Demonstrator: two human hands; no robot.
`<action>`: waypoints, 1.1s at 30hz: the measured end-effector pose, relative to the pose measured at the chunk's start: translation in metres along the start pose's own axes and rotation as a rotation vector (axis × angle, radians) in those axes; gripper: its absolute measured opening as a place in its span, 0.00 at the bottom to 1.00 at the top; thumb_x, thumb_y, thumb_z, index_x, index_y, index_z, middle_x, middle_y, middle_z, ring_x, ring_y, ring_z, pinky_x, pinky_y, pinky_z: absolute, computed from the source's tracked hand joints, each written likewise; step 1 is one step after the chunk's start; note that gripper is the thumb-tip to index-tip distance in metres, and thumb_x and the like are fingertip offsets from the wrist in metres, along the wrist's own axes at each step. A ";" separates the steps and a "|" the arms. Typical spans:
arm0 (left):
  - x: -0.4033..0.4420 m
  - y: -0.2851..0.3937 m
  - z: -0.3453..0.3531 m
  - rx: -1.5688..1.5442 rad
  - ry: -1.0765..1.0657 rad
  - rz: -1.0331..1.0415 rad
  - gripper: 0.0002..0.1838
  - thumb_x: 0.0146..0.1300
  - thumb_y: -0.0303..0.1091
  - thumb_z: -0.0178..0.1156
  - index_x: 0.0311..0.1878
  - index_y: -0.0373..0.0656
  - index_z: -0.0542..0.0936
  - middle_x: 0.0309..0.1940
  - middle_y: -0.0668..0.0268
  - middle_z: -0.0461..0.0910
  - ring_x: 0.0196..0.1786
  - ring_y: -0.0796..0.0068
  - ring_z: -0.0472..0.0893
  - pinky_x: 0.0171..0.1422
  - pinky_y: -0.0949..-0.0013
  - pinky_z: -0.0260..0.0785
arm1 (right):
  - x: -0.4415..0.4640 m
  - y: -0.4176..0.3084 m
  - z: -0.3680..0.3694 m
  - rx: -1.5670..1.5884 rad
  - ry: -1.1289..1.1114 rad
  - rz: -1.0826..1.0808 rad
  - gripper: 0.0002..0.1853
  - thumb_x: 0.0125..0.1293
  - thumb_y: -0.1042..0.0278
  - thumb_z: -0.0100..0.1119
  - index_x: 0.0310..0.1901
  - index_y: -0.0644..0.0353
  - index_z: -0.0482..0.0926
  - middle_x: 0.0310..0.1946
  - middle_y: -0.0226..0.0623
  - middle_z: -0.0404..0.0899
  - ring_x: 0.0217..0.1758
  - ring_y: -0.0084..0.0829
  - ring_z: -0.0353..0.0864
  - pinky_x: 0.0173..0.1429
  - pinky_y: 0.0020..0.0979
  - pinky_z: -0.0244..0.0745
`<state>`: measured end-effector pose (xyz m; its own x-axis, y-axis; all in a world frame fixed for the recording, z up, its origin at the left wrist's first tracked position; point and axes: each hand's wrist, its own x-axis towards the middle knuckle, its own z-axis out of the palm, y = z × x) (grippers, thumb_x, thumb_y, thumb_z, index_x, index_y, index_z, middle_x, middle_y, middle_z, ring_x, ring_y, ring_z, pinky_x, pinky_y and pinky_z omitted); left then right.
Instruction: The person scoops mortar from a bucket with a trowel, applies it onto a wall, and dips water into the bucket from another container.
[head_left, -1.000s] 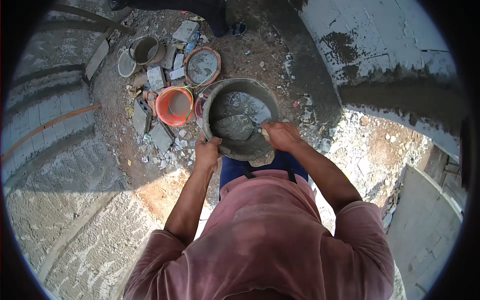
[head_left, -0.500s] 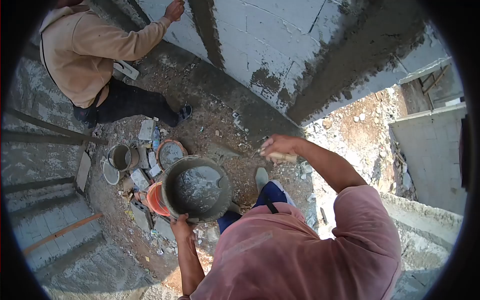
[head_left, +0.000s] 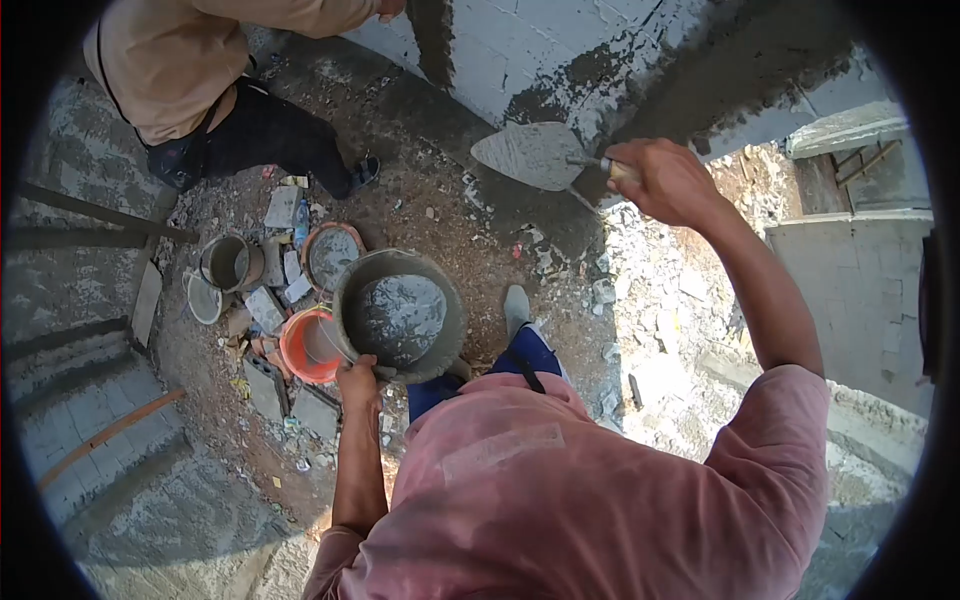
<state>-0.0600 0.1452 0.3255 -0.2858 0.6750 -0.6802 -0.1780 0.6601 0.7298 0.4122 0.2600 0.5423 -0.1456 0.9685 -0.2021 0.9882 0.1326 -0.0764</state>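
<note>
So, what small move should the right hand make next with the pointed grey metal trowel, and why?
Probably, the right hand should bring the trowel to the round dark bucket and scoop: the trowel's visible face shows only a thin smear (the other is hidden), while wet grey mix lies in the bucket, which the left hand holds.

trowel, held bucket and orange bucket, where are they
Trowel (head_left: pixel 532 158), head view, on the blade
Held bucket (head_left: pixel 357 316), head view, on its inner wall
Orange bucket (head_left: pixel 295 352), head view, on its inner wall
</note>
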 end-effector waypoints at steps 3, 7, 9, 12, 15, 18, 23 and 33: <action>0.008 -0.005 -0.007 0.026 -0.018 0.067 0.13 0.60 0.23 0.55 0.49 0.34 0.77 0.35 0.58 0.82 0.29 0.64 0.83 0.24 0.64 0.77 | 0.000 -0.081 0.107 0.042 -0.079 -0.176 0.12 0.62 0.64 0.61 0.46 0.56 0.83 0.40 0.43 0.83 0.48 0.47 0.85 0.53 0.48 0.79; -0.002 0.011 0.002 -0.004 -0.177 0.084 0.27 0.60 0.18 0.53 0.65 0.35 0.73 0.47 0.59 0.83 0.41 0.67 0.84 0.40 0.63 0.80 | 0.018 -0.123 0.232 -0.091 0.045 -0.404 0.11 0.62 0.66 0.60 0.46 0.54 0.82 0.39 0.41 0.82 0.48 0.44 0.85 0.53 0.46 0.80; -0.011 0.013 0.011 -0.019 -0.211 0.114 0.30 0.61 0.17 0.52 0.70 0.36 0.71 0.50 0.60 0.83 0.42 0.69 0.84 0.42 0.65 0.79 | 0.014 -0.147 0.276 -0.039 -0.084 -0.359 0.13 0.62 0.66 0.59 0.48 0.56 0.81 0.42 0.44 0.82 0.50 0.46 0.84 0.55 0.46 0.80; -0.016 0.013 0.026 -0.031 -0.181 0.121 0.30 0.61 0.18 0.52 0.70 0.37 0.71 0.50 0.60 0.83 0.42 0.69 0.84 0.43 0.66 0.79 | -0.002 -0.172 0.291 0.180 -0.441 -0.266 0.16 0.64 0.62 0.60 0.51 0.57 0.80 0.48 0.48 0.83 0.53 0.50 0.83 0.57 0.47 0.79; -0.024 0.012 0.027 -0.056 -0.109 0.052 0.27 0.61 0.18 0.53 0.66 0.36 0.72 0.48 0.59 0.83 0.42 0.66 0.84 0.41 0.64 0.80 | -0.029 -0.164 0.290 0.393 -0.312 -0.263 0.16 0.64 0.59 0.61 0.50 0.58 0.81 0.47 0.50 0.84 0.54 0.53 0.83 0.58 0.48 0.78; -0.023 0.002 0.015 -0.003 -0.071 0.018 0.20 0.61 0.20 0.54 0.58 0.32 0.73 0.44 0.56 0.82 0.39 0.61 0.86 0.37 0.60 0.85 | -0.047 -0.140 0.239 0.551 -0.325 -0.202 0.17 0.64 0.57 0.62 0.49 0.58 0.82 0.43 0.51 0.85 0.53 0.54 0.82 0.57 0.49 0.77; -0.047 -0.008 0.023 -0.020 0.005 -0.011 0.28 0.58 0.19 0.52 0.65 0.38 0.72 0.49 0.58 0.82 0.43 0.62 0.87 0.40 0.60 0.88 | -0.043 -0.041 0.246 0.918 -0.642 -0.106 0.18 0.65 0.58 0.65 0.50 0.61 0.83 0.38 0.43 0.86 0.42 0.42 0.86 0.48 0.41 0.78; -0.054 -0.032 0.027 -0.017 0.121 -0.035 0.23 0.58 0.21 0.54 0.59 0.40 0.75 0.43 0.59 0.83 0.35 0.62 0.86 0.29 0.61 0.82 | 0.053 0.218 0.054 0.982 0.122 0.410 0.16 0.69 0.57 0.64 0.45 0.63 0.82 0.27 0.30 0.77 0.26 0.21 0.77 0.28 0.27 0.72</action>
<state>-0.0133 0.0965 0.3365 -0.3901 0.6063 -0.6930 -0.2055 0.6763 0.7074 0.6175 0.3285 0.4618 0.2487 0.9222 -0.2960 0.4816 -0.3829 -0.7883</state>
